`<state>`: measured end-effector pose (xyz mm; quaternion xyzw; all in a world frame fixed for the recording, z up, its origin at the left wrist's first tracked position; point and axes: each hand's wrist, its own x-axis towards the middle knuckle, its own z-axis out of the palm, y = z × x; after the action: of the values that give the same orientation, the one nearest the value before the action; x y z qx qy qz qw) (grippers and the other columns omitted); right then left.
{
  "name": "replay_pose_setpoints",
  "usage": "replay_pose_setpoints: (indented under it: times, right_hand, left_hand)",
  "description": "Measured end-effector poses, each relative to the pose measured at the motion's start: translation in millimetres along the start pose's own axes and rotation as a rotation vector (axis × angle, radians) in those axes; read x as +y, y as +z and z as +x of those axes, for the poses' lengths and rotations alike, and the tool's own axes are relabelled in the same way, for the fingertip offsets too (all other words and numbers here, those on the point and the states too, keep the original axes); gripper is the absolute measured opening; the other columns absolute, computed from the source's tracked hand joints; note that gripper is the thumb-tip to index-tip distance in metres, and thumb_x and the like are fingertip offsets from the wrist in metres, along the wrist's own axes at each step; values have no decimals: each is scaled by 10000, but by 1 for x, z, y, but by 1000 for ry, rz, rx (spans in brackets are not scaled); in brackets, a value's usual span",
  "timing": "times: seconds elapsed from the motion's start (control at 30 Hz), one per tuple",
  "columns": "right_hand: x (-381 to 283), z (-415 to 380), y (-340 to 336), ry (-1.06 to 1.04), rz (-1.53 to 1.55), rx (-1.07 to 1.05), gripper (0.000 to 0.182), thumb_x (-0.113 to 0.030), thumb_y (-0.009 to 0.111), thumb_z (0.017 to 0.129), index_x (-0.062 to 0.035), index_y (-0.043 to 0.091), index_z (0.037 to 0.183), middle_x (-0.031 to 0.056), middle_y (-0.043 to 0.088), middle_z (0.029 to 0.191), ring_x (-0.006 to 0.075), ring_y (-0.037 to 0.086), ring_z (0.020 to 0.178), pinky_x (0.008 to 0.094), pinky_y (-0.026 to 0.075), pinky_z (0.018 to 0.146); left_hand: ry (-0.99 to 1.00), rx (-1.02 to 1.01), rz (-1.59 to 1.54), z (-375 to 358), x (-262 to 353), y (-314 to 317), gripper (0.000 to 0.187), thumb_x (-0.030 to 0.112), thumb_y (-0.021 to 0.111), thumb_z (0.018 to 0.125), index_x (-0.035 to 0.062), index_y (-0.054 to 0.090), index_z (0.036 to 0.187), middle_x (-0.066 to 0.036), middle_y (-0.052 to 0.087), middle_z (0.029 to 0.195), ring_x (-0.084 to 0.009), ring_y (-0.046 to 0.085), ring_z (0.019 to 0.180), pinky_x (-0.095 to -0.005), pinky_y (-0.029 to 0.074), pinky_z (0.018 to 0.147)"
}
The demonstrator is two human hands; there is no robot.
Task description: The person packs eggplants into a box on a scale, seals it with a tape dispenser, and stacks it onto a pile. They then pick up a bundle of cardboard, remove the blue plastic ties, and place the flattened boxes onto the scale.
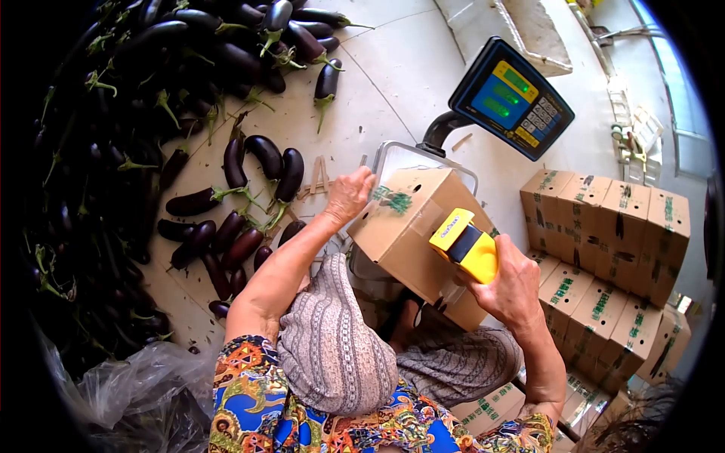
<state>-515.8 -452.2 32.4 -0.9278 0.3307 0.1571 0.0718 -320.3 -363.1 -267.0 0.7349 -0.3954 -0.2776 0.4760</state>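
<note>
A brown cardboard box (pixel 404 215) with green print lies tilted on the scale's metal platform (pixel 467 173), close to my knees. At the box's upper left edge is my left hand (pixel 350 195), fingers bent and pressed together against the cardboard; whether they grip anything else is hidden. My right hand (pixel 510 281) is wrapped round a yellow tape dispenser (pixel 477 257) with a dark middle, which rests over the box's right side. Above the box, the scale's display (pixel 513 98) shows green digits.
Many eggplants (pixel 128 151) are heaped at the left, with loose ones (pixel 264 157) nearer the scale. Closed cardboard boxes (pixel 604 226) stand stacked at the right. Clear plastic sheeting (pixel 143 385) lies at the lower left. A white trough-like container (pixel 521 34) is at the top.
</note>
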Motion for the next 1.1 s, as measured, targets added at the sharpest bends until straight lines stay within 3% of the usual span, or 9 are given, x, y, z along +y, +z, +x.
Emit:
replay_pose_setpoints:
  times: [0.53,0.63,0.67,0.77,0.8,0.9,0.93,1.03,1.1]
  right_hand:
    - [5,-3,7,-10,133,49,525,-293,840,683,-12,519,988,191,621,789,386,647,733,403,519,642]
    - [9,-4,9,-28,181,80,518,-254,837,668,-19,531,1013,179,625,791,366,654,730,393,522,655]
    - [11,-4,10,-32,193,87,518,-245,836,662,-20,532,1017,177,626,793,362,656,730,390,523,658]
    - [16,-6,13,-50,230,128,499,-185,796,611,-23,549,1014,166,621,786,347,646,690,388,529,638]
    - [17,-6,13,-58,239,138,500,-184,797,609,-24,550,1014,166,622,786,345,648,692,387,531,639]
    - [19,-8,13,-70,253,149,502,-183,799,607,-27,553,1015,164,626,788,341,655,699,386,537,643]
    - [20,-10,13,-67,256,147,502,-184,800,607,-28,554,1016,163,628,789,339,658,702,386,539,644]
    - [18,-10,15,-60,264,165,499,-182,801,607,-32,558,1016,161,630,792,340,658,704,384,541,647]
    - [17,-9,14,-61,270,166,494,-181,798,604,-36,561,1013,158,629,791,342,655,700,386,537,646]
  left_hand:
    - [30,-185,67,-2,-13,20,188,209,542,949,60,466,1035,-243,613,724,-475,601,735,-529,487,649]
    - [-4,-78,18,9,-6,18,212,212,551,945,65,464,1070,-236,624,778,-453,612,770,-512,490,674]
    - [-22,58,-35,14,5,20,208,227,574,935,69,526,1062,-208,632,821,-426,619,769,-489,498,688]
    - [114,50,-53,16,-16,44,240,289,581,918,60,580,993,-185,643,958,-399,634,786,-491,502,684]
    - [144,41,-28,19,-14,41,234,280,579,913,58,626,972,-166,656,927,-352,650,796,-442,520,702]
    - [-212,-197,-234,35,-22,23,243,267,563,919,66,637,1034,-165,667,929,-303,664,830,-391,528,735]
    - [-258,-99,-172,42,-16,13,284,262,545,933,51,622,1107,-149,681,910,-265,666,831,-350,525,748]
    - [-337,8,-556,53,18,-3,374,313,528,971,43,576,1225,-123,673,939,-164,628,861,-306,506,788]
    - [-112,20,-444,50,26,21,435,359,496,984,52,531,1290,-150,622,1119,-245,566,1069,-361,433,944]
